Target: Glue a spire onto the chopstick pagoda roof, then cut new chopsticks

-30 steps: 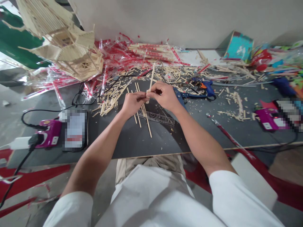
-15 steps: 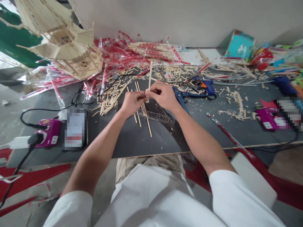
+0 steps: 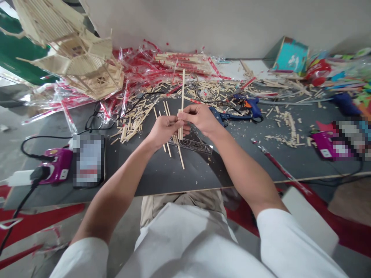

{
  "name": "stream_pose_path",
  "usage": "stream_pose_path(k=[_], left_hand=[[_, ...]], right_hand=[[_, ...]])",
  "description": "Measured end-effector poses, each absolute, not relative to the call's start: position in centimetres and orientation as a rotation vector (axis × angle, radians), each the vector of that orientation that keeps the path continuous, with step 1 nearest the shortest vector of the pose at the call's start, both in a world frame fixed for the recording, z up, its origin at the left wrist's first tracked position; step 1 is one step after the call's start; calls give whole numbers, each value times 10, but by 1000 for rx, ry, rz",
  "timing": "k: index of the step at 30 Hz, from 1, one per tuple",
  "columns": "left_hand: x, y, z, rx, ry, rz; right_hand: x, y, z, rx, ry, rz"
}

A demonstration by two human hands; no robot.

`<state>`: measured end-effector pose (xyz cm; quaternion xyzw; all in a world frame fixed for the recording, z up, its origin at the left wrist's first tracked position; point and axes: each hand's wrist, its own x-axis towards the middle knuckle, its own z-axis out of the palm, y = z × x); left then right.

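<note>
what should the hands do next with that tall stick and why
Probably steady the tall wooden stick first: it rises well above its hold, pinched low between the left hand and right hand, so its top is unsupported, and loose sticks lie just beneath.

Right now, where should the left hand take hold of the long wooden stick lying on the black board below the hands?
Probably best to pinch the long wooden stick at its lower end, coming from above on the near side. That end lies flat on the black board, clear of fingers, while its upper part runs beneath the left hand.
</note>
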<state>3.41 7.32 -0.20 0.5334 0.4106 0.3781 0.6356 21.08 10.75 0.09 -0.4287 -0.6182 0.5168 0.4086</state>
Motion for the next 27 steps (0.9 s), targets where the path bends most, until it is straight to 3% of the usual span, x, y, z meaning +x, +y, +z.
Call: stream_pose_path(k=[8,11,15,17,20,27], left_hand=[[29,72,0,1157,968,804],[23,73,-1,1147,988,824],[17,76,-1,1157,983,863],[17,76,-1,1160,982,862],[17,76,-1,1163,970,850],[16,76,-5,1181,959,827]], right_hand=[[230,101,29,-1236,-1872,1170],[267,93,44,-1492,-2072,947],[326,79,39,-2032,-2341,333],[346,71,31,-2186,-2450,370],[358,60,22,-2208,-2532,428],[344,44,13,-2125,-2528,-19]])
